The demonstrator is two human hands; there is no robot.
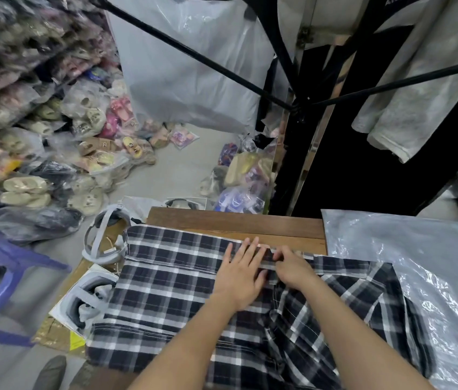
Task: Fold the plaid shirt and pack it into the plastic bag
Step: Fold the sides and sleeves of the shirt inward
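The shirt is spread across the desk, and the folding is judged to be at an early stage: to the left of the grips the cloth lies flat and smooth in a broad panel with one fold line visible across it, while below and to the right of them it is bunched and creased (a sleeve or side panel seems to be heaped there, though which cannot be told). No compact folded shape has been made, and nothing has been put in the bag, which lies flat well to the right of both grips, partly under the shirt's right edge. Left to do, then: the remaining folds and the packing.

The left hand is laid palm down on the cloth, its grip spread and holding nothing, the fingers pointing away toward the far hem. Just to its right, almost touching, the right hand is curled, its grip pinching a band of the shirt's edge between thumb and fingertips. Both forearms are stretched forward from the near edge.
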